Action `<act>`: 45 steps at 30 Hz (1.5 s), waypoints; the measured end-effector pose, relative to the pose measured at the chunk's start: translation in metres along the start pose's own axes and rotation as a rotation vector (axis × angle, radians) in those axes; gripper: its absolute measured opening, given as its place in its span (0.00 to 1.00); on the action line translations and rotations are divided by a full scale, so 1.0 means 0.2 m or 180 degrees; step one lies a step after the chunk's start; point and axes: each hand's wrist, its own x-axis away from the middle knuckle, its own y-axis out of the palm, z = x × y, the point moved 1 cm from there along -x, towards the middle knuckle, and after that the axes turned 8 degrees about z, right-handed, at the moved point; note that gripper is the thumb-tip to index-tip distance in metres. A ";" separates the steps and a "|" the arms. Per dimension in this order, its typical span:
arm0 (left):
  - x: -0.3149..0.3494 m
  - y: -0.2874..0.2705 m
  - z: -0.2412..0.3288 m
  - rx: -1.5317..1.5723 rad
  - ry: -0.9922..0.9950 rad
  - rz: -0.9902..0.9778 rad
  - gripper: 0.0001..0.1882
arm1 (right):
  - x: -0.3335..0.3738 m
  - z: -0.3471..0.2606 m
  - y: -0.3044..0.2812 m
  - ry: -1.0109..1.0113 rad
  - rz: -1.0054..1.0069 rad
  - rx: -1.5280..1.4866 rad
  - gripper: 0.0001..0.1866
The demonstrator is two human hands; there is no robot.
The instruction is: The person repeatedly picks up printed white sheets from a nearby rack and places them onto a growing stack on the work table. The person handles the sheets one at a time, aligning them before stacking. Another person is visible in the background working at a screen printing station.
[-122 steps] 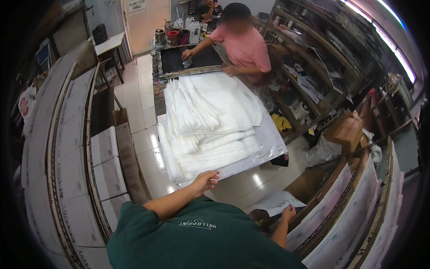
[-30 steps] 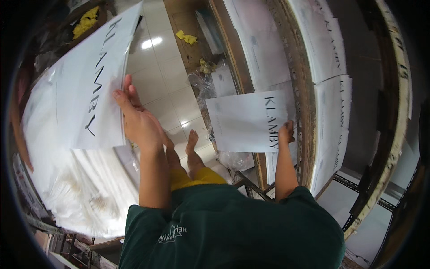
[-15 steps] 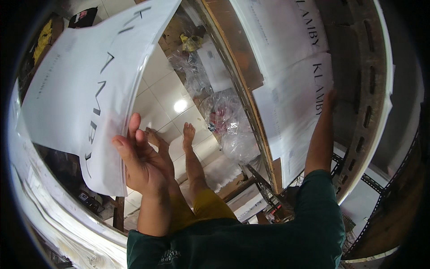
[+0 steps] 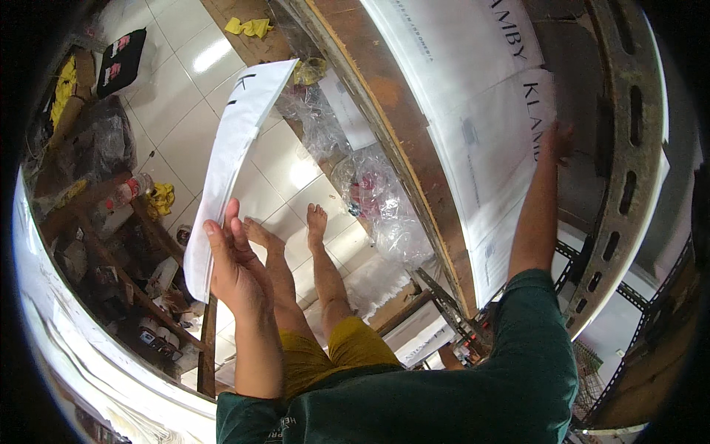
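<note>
Left forearm up from lower edge, close to vertical; left hand (image 4: 242,270) raised, wrist fairly straight, palm side turned inward. Thumb and fingers pinched narrow on white sheet (image 4: 224,170). Right arm stretched forward, elbow nearly straight, alongside a row of flat white sheets (image 4: 492,144). Right hand (image 4: 560,144) past their right edge, over the dark recess; blurred and shaded, so can't tell whether fingers grip, touch or spread.

White sheet: lower right edge in left grip, thumb on near face, fingers around the edge. Most of its length runs up and away beyond the fingertips, short end hangs below thumb. Well apart from right hand. Can't tell if 1 sheet or several layers.

Sheet smooth, matte, bowed lengthwise, narrow from this angle, black lettering near top. Flat row: thin, overlapping, black print, on brown wooden board (image 4: 399,89) with worn edge. Slotted metal rail (image 4: 629,157) right of it, rough, scuffed, oblong holes. Crumpled clear plastic (image 4: 399,229) left of board, glossy. Tiled floor (image 4: 174,92), shiny, 2 bare feet on it. Yellow cloth (image 4: 250,28), wrinkled.
</note>
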 end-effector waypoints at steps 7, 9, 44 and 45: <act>0.07 -0.07 -0.06 0.0223 -0.0644 0.0318 0.21 | 1.09 0.10 -0.49 -0.1427 -0.0319 -0.2479 0.21; 0.14 -0.11 -0.07 0.0256 -0.0655 0.0395 0.15 | 1.57 0.11 -0.75 -0.0693 -0.2523 -0.4010 0.15; 1.72 -1.22 0.68 0.0392 0.0599 0.0601 0.22 | 1.57 -0.40 -1.62 -0.1269 -0.3782 -0.5136 0.13; 1.72 -1.22 0.71 0.0387 0.0639 0.0628 0.21 | 1.56 -0.40 -1.65 -0.1417 -0.3618 -0.5149 0.13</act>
